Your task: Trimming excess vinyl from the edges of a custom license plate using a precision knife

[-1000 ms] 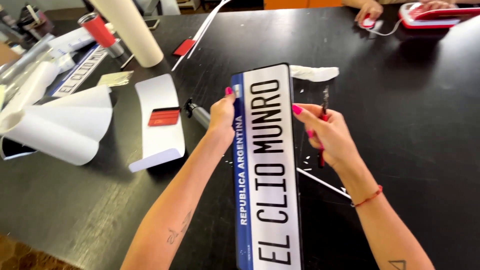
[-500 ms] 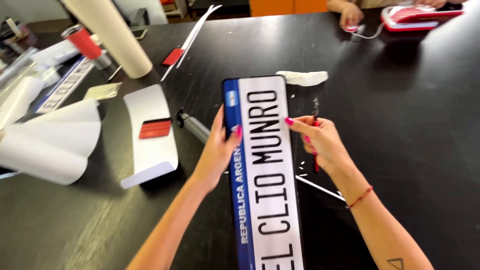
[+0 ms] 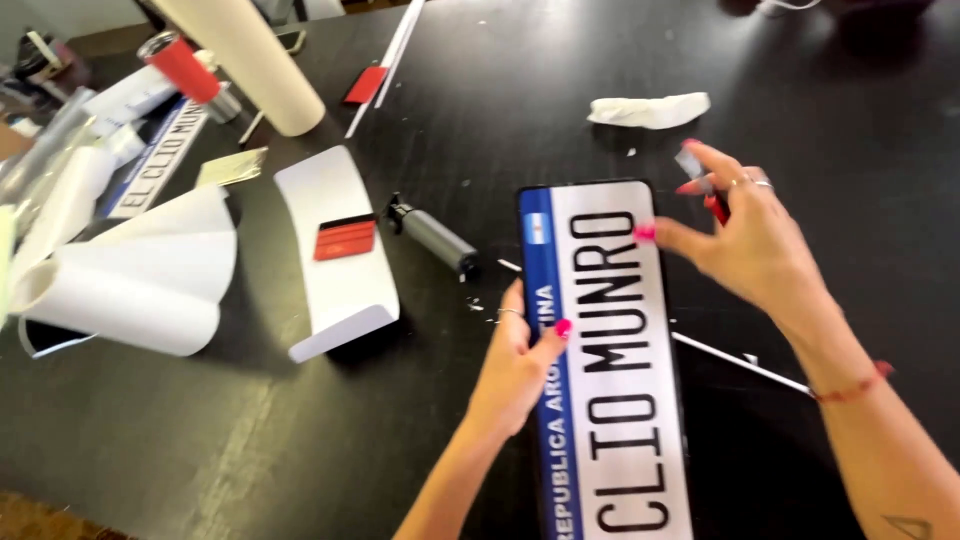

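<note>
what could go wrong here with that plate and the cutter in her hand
The right hand presses its thumb on the plate while holding a small red-handled blade; a slip might scratch the plate's face or nick the left hand, which grips the plate's blue edge. The thin white strip beside the plate and small scraps on the black table may catch under it.

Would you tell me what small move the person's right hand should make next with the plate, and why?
Probably settle the right hand on the plate edge. Only its thumb tip touches there, a small tool sits in its fingers, and the left hand alone grips the other edge.
</note>
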